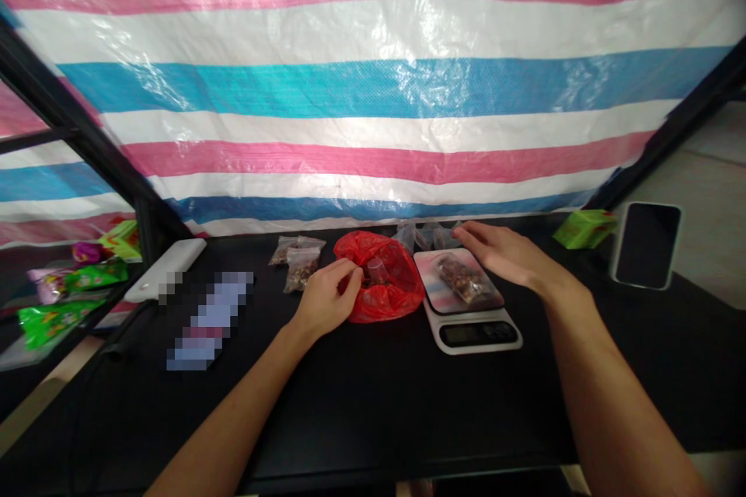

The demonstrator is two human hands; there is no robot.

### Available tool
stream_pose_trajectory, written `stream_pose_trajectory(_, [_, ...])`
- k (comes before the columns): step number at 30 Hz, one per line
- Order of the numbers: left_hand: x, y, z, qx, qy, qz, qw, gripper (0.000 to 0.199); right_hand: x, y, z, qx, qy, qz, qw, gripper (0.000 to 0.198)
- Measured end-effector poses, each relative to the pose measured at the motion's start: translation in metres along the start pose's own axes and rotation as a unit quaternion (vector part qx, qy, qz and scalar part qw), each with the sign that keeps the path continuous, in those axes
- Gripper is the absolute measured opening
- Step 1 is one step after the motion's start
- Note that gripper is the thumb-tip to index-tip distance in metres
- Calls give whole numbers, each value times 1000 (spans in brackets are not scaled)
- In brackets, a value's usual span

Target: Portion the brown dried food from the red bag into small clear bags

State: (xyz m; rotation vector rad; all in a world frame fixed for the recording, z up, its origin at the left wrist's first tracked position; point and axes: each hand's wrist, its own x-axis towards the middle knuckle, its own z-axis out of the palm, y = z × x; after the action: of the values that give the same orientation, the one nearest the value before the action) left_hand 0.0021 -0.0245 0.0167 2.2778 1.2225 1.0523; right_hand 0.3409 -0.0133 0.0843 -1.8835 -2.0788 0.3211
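My left hand (331,293) is closed at the left side of a red plastic bag (390,307), with its fingers pinched at the rim. Inside the opened bag stands a small clear plastic cup (378,270), and dark bits show around it. A white kitchen scale (431,326) sits just right of the bag. On its plate lies a small clear packet (463,279) of brown pieces. My right hand (501,250) reaches over the scale's far right corner, fingers stretched out. Its fingertips are at the edge of some clear plastic bags (428,236) behind the scale; whether they touch is unclear.
Small filled zip bags (300,268) lie left of the red bag. Farther left are a blurred-out flat item (213,318) and a white power strip (169,268). A phone-like device (646,245) and a green box (584,228) stand at right. Striped sheeting (373,93) hangs behind.
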Motion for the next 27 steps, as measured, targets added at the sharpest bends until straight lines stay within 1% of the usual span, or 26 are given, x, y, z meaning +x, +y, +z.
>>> stream_pose_trajectory(2, [-1, 1, 0, -1, 4, 3, 1000, 31, -2, -5, 2, -26, -25, 27, 999, 53])
stream_pose_trajectory(4, [-1, 0, 1, 0, 19, 5, 1000, 32, -4, -7, 6, -36, -32, 30, 998, 56])
stream_pose_trajectory(8, [-1, -1, 0, 10, 75, 3, 997, 32, -4, -5, 13, -35, -36, -5, 999, 56])
stream_pose_trajectory(13, [0, -4, -2, 25, 133, -17, 991, 33, -8, -5, 16, -48, -18, -33, 998, 58])
stream_pose_trajectory(16, [1, -5, -2, 22, 157, -34, 987, 34, -10, -5, 21, -53, -17, -54, 997, 62])
stream_pose_trajectory(20, [1, -6, 1, 11, 165, -41, 985, 36, -12, -1, 34, -47, -15, -74, 996, 72])
stream_pose_trajectory(22, [1, -6, 1, 12, 162, -43, 986, 36, -12, -1, 38, -36, -15, -92, 995, 73])
stream_pose_trajectory(24, [1, -5, 1, 16, 161, -44, 986, 36, -12, -4, 39, -8, -14, -118, 993, 66])
stream_pose_trajectory(27, [2, -4, -1, 17, 170, -41, 984, 37, -9, -16, 36, 78, -27, -145, 986, 62])
